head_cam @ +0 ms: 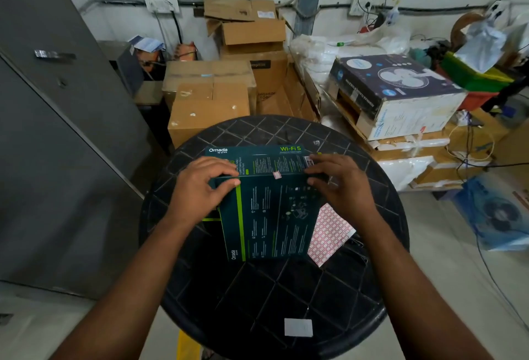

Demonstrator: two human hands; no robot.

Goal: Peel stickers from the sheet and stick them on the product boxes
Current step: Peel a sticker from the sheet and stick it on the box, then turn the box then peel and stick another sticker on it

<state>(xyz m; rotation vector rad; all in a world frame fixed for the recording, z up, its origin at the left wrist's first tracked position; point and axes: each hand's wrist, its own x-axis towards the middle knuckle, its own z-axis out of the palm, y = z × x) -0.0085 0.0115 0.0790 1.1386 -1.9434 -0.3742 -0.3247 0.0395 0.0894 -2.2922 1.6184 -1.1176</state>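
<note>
Two dark green product boxes lie on the round black table [274,296]. The near box [272,216] lies on top, overlapping the far box [257,157], which reads "Omada" and "Wi-Fi 5". My left hand [200,187] grips the near box's far left edge, and my right hand [340,185] grips its far right edge. A small pink-edged sticker [277,175] sits on the far box by the near box's far edge; another sticker [309,160] shows by my right fingers. The sticker sheet [329,236], white with red grid lines, pokes out from under the near box at the right.
A white label [298,327] is on the table's near edge. Brown cartons [211,102] stand behind the table, a fan box [395,93] on stacked goods at the right, a grey metal cabinet [57,130] at the left. Cables run over the floor at the right.
</note>
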